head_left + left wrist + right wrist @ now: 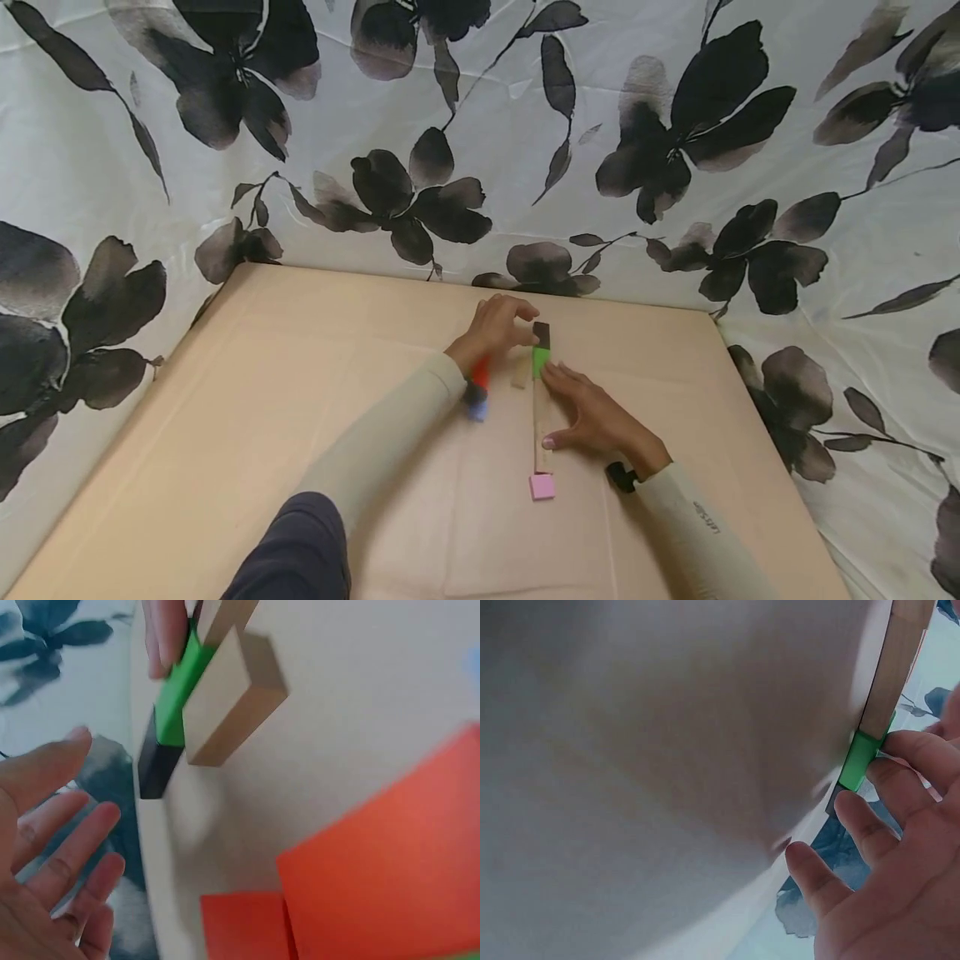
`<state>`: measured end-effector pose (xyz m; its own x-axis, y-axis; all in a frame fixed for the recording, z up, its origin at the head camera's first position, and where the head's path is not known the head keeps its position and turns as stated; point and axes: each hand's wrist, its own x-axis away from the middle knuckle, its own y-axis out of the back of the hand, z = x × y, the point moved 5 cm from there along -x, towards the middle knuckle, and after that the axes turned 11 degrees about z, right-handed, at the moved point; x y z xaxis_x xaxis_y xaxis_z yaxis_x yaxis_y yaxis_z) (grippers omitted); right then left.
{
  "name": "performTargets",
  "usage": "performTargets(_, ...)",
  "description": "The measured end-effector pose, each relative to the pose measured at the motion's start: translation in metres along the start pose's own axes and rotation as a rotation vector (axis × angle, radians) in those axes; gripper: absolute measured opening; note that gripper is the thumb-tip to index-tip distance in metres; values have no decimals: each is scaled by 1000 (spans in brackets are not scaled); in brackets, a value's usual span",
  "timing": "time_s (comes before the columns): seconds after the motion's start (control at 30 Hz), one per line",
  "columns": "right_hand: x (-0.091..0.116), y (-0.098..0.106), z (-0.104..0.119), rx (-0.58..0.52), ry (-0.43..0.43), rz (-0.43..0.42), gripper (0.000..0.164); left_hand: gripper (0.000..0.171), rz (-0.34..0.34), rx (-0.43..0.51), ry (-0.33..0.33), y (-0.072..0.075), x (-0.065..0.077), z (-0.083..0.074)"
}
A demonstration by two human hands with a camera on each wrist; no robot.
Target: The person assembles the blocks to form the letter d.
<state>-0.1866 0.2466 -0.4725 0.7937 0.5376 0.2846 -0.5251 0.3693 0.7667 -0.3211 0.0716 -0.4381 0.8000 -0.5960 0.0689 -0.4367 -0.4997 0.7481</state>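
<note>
A line of blocks runs away from me on the board: a pink block point(542, 487) at the near end, a long wooden stretch point(542, 429), a green block point(541, 363) and a black block point(542, 334) at the far end. My right hand point(596, 412) lies along the right side, fingertips touching the green block and thumb against the wood. Just left of the black block is my left hand point(497, 327); the left wrist view shows its fingers apart and holding nothing. A short wooden block point(225, 705) stands beside the green one.
Red blocks point(382, 862), partly hidden by my left forearm in the head view, lie left of the line with a dark block point(474, 394) and a blue block point(477, 412). The tan board point(360, 333) meets floral cloth point(315, 150) along its far edge.
</note>
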Motion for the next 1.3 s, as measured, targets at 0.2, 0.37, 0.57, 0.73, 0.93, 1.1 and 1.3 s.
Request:
performTargets(0.2, -1, -1, 1, 12, 2, 4, 118, 50, 77, 64, 36, -9, -26, 14)
performTargets(0.37, 0, -2, -1, -1, -29, 18, 120, 48, 110, 83, 33, -15, -38, 21)
performTargets(0.57, 0, -3, -1, 12, -26, 19, 120, 46, 138, 48, -14, -20, -45, 24)
performTargets(0.73, 0, -2, 0, 21, -3, 10, 119, 45, 148, 35, -42, -20, -47, 24)
performTargets(0.93, -1, -1, 1, 36, 11, 4, 118, 43, 162, 87, -47, -18, -46, 24)
performTargets(1.1, -1, -1, 1, 45, 13, 0, 117, 40, 179, 123, -47, -16, -45, 23)
performTargets(1.3, -1, -1, 1, 44, 9, 7, 117, 40, 216, 109, -34, -16, -50, 22)
